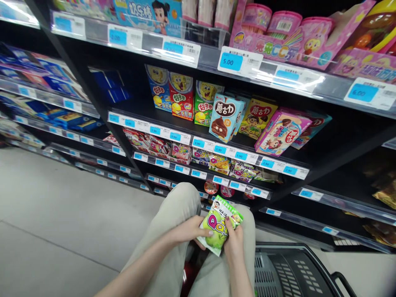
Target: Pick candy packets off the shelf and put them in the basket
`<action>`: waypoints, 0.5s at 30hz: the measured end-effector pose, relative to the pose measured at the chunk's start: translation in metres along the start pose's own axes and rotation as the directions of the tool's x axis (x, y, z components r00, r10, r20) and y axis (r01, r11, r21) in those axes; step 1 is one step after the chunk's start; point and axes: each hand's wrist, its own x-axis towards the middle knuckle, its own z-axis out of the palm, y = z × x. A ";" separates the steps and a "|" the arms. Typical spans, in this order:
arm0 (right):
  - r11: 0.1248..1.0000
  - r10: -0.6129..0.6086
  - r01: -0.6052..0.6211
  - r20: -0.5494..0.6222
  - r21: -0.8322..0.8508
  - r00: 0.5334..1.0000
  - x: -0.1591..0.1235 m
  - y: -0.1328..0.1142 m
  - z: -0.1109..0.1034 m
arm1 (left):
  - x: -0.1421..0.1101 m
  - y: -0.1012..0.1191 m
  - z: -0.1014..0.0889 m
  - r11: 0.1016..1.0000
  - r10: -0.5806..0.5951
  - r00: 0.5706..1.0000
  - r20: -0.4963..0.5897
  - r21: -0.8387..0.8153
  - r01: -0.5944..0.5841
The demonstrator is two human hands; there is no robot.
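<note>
Fingers first: the left hand [188,232] is curling its fingers [206,233] around the lower left side of a green candy bag [218,225], with the thumb lying across the front, so it's closed on the pack. The right hand [234,241] is pinching the bag's right edge, fingertips [229,225] pressing onto the front near the purple lettering, also closed on it. So both hands are gripping the same bag, which is sitting tilted just above the person's knees, in front of the beige trousers [181,206]. Just to the right of the right wrist, a dark shopping basket [287,272] is standing on the floor [62,214], its handle poking out at the bottom right corner. Moving outward, black shelves [324,148] are filling the whole upper half. Right behind the bag, the low shelf edge is showing similar green and purple packs [243,171] behind blue price tags [241,156]. One shelf up, a light blue mushroom-chocolate box [225,117] is leaning at the front edge, next to a pink box [281,132] lying on its side. The top shelf is carrying pink toy-candy packs [278,37].
</note>
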 end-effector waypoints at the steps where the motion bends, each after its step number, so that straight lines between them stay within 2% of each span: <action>1: 1.000 -0.005 0.005 0.021 0.002 1.000 0.000 0.000 0.000 | 0.000 0.000 0.000 1.000 -0.001 1.000 -0.022 -0.013 0.000; 6: 0.998 -0.045 0.048 0.071 -0.041 0.996 -0.001 0.003 0.005 | 0.001 -0.002 0.000 0.997 0.026 0.995 -0.100 -0.068 -0.033; 11: 0.998 -0.011 0.012 0.007 -0.068 1.000 -0.004 0.003 0.008 | 0.002 -0.002 0.001 0.996 0.020 0.994 -0.110 -0.079 -0.029; 15: 0.997 -0.025 0.026 0.016 -0.076 1.000 -0.004 0.004 0.005 | 0.002 0.000 0.002 0.996 0.023 0.995 -0.097 -0.082 -0.031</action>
